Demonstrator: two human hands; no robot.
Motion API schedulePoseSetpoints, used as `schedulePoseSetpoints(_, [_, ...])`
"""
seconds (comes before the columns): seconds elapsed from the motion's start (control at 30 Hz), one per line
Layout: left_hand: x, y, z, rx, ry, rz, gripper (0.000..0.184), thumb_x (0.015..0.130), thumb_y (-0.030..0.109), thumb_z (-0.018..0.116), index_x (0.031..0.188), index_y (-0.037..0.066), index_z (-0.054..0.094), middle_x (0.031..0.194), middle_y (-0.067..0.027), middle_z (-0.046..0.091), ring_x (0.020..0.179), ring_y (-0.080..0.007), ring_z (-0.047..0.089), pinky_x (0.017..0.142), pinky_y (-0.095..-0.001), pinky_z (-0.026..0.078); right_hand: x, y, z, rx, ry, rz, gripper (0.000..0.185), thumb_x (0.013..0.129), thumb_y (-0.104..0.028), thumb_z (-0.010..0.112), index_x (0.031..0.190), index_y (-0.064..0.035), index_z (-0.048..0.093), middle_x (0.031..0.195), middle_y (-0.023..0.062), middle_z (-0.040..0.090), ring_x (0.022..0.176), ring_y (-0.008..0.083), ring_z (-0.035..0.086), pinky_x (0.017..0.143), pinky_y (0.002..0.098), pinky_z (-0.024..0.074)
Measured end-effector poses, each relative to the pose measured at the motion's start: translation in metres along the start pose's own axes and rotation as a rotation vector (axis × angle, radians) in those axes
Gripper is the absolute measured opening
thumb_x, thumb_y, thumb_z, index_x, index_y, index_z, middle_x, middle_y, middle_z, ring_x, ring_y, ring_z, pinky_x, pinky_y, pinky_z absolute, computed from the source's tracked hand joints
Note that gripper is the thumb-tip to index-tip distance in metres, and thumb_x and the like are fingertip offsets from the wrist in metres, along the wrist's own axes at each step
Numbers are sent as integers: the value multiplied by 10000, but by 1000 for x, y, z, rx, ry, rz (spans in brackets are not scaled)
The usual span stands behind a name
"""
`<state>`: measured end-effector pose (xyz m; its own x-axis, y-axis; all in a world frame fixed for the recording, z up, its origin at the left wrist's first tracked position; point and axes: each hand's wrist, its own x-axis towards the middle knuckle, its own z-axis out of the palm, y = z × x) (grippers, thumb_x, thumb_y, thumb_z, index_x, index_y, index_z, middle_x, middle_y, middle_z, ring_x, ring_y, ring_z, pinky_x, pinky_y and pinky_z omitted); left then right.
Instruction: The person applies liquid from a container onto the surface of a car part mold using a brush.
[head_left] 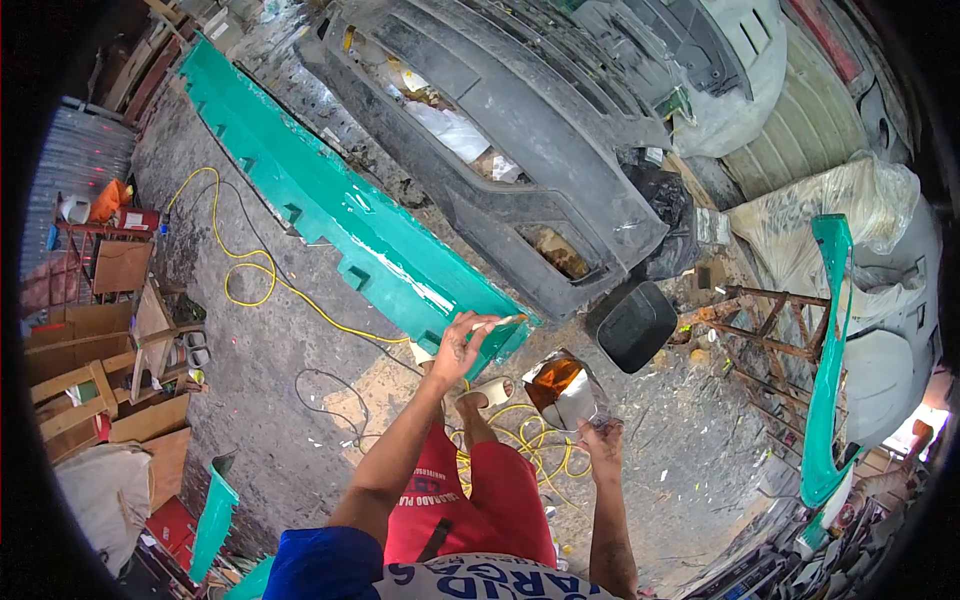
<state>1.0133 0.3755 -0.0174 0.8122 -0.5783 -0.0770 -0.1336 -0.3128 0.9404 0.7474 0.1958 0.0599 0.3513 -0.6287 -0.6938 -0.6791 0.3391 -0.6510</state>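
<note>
My left hand (460,350) is closed around the pale handle of a slim brush (498,323). Its brownish tip lies over the near end of a long green fiberglass-like panel (330,215), which stretches away to the upper left. Whether the tip touches the surface I cannot tell. White streaks and several small tabs show along this panel. To the right, my right hand (602,442) grips the lower edge of an open silver container (578,402) with amber liquid inside. The container is tilted over the floor, beside the panel's end.
A big grey bumper (520,130) lies beyond the panel, with a black tub (634,327) at its near corner. Yellow hose (262,268) loops across the floor around my feet. Another green strip (832,350) leans on a rusty metal frame (770,330) at right. Wooden boards (90,390) pile up at left.
</note>
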Motion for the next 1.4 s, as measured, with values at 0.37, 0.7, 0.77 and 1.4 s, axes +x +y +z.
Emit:
schedulePoseSetpoints(0.37, [-21,-23,36,-587,347,-537,284,948,220,612,1022,-46,680,817,-62,670,709,-79,568,676,-235,463,-2,-5,4,13,-71,-19,417,788,-257,769,999,-59,469,872,47,570,752,126,582,637,296,540])
schedulePoseSetpoints(0.7, [-57,-55,34,-222,440,-515,229,873,158,600,874,-56,681,660,-89,670,611,-144,633,581,-296,490,-4,-9,10,-34,-50,-9,432,794,-257,765,1049,-75,468,942,46,576,808,133,584,660,310,529])
schedulePoseSetpoints(0.77, [-61,-53,28,-252,452,-550,224,858,158,600,832,-51,676,637,-87,663,605,-164,638,579,-314,489,-2,-8,10,-28,-47,-4,439,797,-257,763,1069,-79,467,955,46,574,819,136,584,672,315,527])
schedulePoseSetpoints(1.4, [19,-29,32,-304,346,-272,173,869,110,614,841,-57,647,637,-84,645,574,-113,600,533,-281,473,-4,-11,9,-23,-41,-15,451,794,-218,762,1059,-55,436,928,58,563,770,147,589,659,328,539])
